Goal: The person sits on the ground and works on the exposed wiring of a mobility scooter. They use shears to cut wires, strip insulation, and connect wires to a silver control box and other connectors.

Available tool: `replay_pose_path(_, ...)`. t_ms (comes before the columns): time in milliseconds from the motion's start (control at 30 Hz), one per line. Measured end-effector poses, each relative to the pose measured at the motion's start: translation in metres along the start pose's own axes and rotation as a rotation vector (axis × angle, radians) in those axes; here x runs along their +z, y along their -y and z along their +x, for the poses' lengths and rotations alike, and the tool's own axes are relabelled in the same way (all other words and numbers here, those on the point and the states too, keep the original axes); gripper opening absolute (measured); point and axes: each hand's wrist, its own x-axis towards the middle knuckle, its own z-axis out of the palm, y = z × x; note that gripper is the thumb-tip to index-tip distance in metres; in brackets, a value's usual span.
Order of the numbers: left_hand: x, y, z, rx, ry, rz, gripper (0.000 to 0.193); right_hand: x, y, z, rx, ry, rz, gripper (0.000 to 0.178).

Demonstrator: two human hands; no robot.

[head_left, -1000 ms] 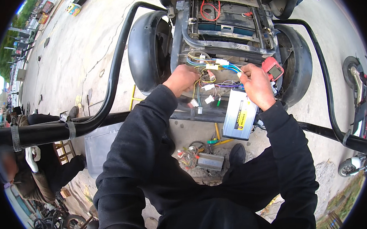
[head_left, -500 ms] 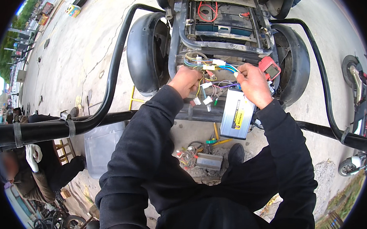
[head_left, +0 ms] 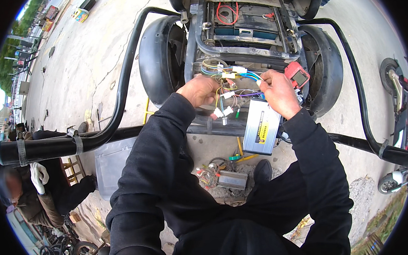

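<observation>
My left hand (head_left: 199,91) is closed on the left side of a bundle of thin coloured wires (head_left: 218,83); its fingertips are partly hidden. My right hand (head_left: 280,95) pinches the thick blue wires (head_left: 253,75) at the bundle's right end. Several white plug connectors (head_left: 229,75) sit along the wires, and others hang loose below them. Under my right hand, a silver finned controller box (head_left: 255,129) with a yellow label lies tilted on the frame bar. Just right of that hand, a red handheld meter (head_left: 297,74) with a small grey screen rests on the vehicle.
Black batteries (head_left: 254,21) sit in the vehicle frame between two wheels with black fenders (head_left: 161,60). A thick black tube (head_left: 94,141) crosses in front. Another grey box with wires (head_left: 233,179) lies on the ground by my shoe. A person with a white glove (head_left: 39,177) is at left.
My left hand has shifted slightly left and down along the wires. The loose white connectors below have swung a little. My right hand keeps its pinch on the blue wires.
</observation>
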Motion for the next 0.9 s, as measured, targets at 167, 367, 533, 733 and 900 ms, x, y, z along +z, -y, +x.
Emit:
replay_pose_path(167, -0.002, -0.001, -0.015, 0.006, -0.008, 0.098, 0.009, -0.001, -0.001, -0.001, 0.007, 0.012, 0.031, 0.020)
replay_pose_path(367, -0.008, -0.003, -0.020, -0.061, -0.047, 0.178, 0.013, 0.001, -0.001, 0.001, -0.006, 0.011, 0.002, 0.021)
replay_pose_path(533, 0.001, -0.003, -0.013, 0.001, -0.037, 0.106, 0.007, 0.000, 0.001, -0.001, -0.012, 0.000, -0.008, 0.021)
replay_pose_path(733, -0.006, 0.008, 0.010, 0.022, -0.038, -0.040, 0.014, 0.000, 0.002, -0.002, -0.033, -0.009, -0.010, 0.020)
replay_pose_path(900, -0.005, 0.016, 0.029, 0.097, -0.111, -0.112, 0.017, 0.002, 0.003, -0.003, -0.058, -0.023, -0.029, 0.018)
